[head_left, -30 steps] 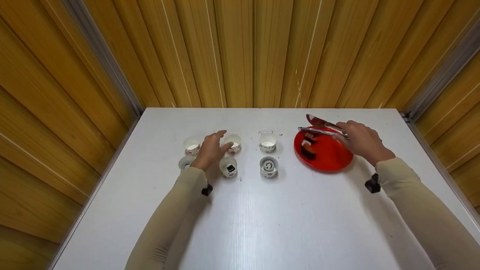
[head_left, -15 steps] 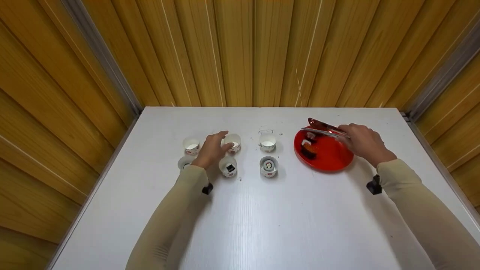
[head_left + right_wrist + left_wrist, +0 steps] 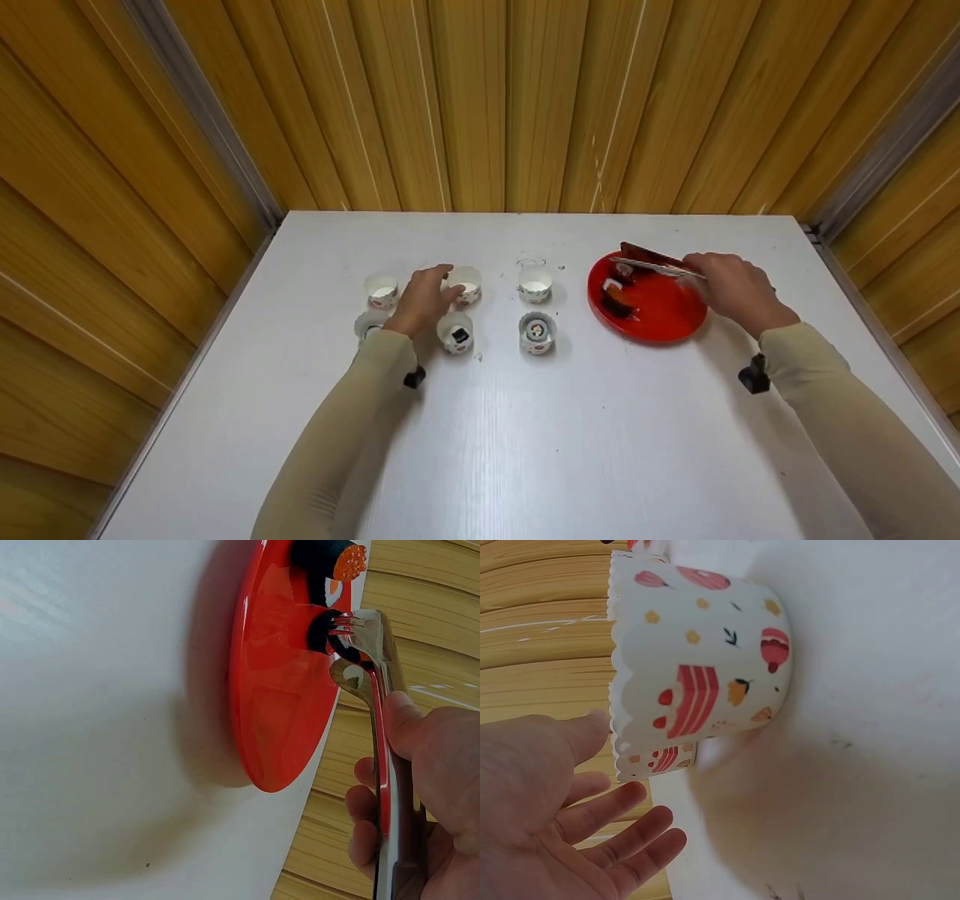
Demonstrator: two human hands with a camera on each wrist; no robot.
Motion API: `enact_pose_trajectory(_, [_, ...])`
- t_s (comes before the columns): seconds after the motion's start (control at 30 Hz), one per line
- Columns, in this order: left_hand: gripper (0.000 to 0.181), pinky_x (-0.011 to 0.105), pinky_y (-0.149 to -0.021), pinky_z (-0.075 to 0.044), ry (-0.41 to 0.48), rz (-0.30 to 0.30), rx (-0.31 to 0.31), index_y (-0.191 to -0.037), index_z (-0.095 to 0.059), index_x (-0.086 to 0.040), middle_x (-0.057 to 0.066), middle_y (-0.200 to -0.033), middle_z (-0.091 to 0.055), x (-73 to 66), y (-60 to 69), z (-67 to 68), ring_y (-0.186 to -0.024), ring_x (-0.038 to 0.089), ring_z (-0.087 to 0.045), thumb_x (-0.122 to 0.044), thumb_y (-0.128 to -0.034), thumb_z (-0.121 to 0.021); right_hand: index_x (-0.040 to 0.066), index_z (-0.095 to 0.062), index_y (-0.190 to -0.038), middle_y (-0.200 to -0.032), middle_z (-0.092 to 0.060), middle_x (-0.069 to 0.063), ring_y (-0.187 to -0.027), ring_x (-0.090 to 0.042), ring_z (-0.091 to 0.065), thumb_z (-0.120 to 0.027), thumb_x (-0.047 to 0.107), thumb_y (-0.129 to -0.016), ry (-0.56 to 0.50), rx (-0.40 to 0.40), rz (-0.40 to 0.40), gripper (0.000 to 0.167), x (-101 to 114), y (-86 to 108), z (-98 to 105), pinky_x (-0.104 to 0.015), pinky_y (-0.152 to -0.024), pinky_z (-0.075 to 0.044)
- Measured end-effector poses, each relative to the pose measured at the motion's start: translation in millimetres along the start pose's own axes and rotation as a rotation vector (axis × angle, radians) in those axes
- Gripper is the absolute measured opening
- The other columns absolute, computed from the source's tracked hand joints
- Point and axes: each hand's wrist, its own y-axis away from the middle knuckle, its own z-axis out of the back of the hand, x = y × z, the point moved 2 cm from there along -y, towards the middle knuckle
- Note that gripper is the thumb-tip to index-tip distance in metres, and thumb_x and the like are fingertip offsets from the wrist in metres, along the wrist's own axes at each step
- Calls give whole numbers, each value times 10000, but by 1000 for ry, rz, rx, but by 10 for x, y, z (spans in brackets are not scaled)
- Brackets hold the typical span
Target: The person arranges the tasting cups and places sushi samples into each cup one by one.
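My right hand (image 3: 739, 291) grips metal serving tongs (image 3: 384, 787), one tip shaped like a fork and the other like a spoon. The tongs reach over a round red plate (image 3: 667, 319). Dark-wrapped sushi pieces lie on its left part, including a roll topped with orange roe (image 3: 349, 562). In the right wrist view, the tong tips overlap one sushi piece (image 3: 321, 631); whether they touch it I cannot tell. My left hand (image 3: 421, 304) hovers among printed paper baking cups, fingers spread and holding nothing. Its thumb is beside a back cup (image 3: 469, 294) with a scalloped rim.
Several paper cups stand in two rows on the white table (image 3: 510, 435). One front cup (image 3: 455, 341) contains a black-wrapped piece, and another front cup (image 3: 538, 345) contains a round piece. My left forearm partly covers a cup (image 3: 367, 324). Wood-look panels (image 3: 480, 105) enclose the table.
The tongs have dropped lower over the plate and their arms have come closer together. My right hand has shifted slightly right and nearer to me. My left hand barely moves.
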Motion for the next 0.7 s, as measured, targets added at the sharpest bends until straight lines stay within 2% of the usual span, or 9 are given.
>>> enact_pose_trajectory(0.17, [523,452,-1110,-429,-2,2,-1,-1485,-522,-41,149,-1394,-606,26,0,-5,-1338,311,-525,-265,-1031,-655,4,-645,-1324,-1225,-672,-283,-1055,-478,-625,-700,137,-981,9,0,0,371,-6,18,1,-685,-838,-511])
enact_pose_trajectory(0.47, [494,443,-1059,-473,-13,-83,-16,-1443,-554,14,193,-1347,-637,51,-15,-5,-1277,332,-586,-231,-1027,-661,16,-648,-1344,-1254,-665,-284,-1070,-483,-615,-725,154,-969,28,4,-14,407,-10,28,0,-667,-836,-521])
enact_pose_trajectory(0.7, [496,432,-1041,-489,-12,-76,-17,-1440,-557,9,197,-1330,-641,47,-17,-9,-1247,330,-609,-234,-1023,-669,21,-643,-1358,-1262,-656,-294,-1094,-497,-597,-716,131,-972,21,6,-23,408,-21,28,-7,-667,-863,-510])
